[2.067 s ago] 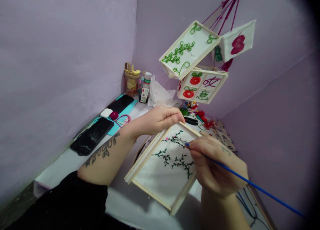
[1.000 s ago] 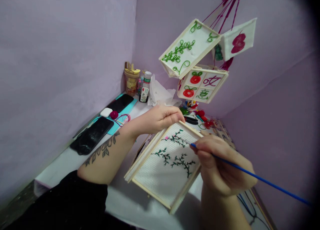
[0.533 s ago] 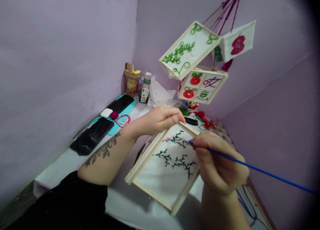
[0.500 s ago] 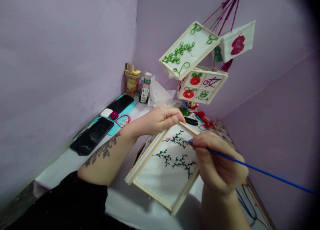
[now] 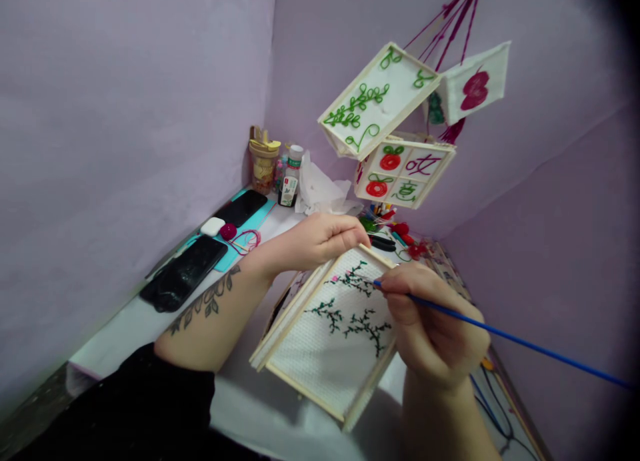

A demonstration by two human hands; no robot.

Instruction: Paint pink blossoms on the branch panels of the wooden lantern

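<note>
A white lantern (image 5: 310, 361) with pale wooden edges tilts in front of me, its near panel covered in dark green branches (image 5: 367, 324) and a few pink spots. My left hand (image 5: 330, 237) is closed over its upper edge, fingers curled and partly hidden behind it. In my right hand (image 5: 435, 321) a thin blue-handled paintbrush (image 5: 520, 338) is pinched close to its tip. The tip is at the upper branches, beside the pink; whether it touches the panel I cannot tell.
Decorated lanterns (image 5: 383, 101) hang from purple cords above. Left on the white table lie two dark phones (image 5: 187, 274), a white case (image 5: 213, 227) and a purple yarn ball (image 5: 229, 231). Behind stand a cup (image 5: 264, 167), a bottle (image 5: 290, 181) and crumpled tissue (image 5: 320, 187). Black-handled pliers (image 5: 383, 243) lie beyond the lantern.
My right hand and the paintbrush have shifted slightly left across the panel, toward the pink spots. My left hand and the lantern stay in place.
</note>
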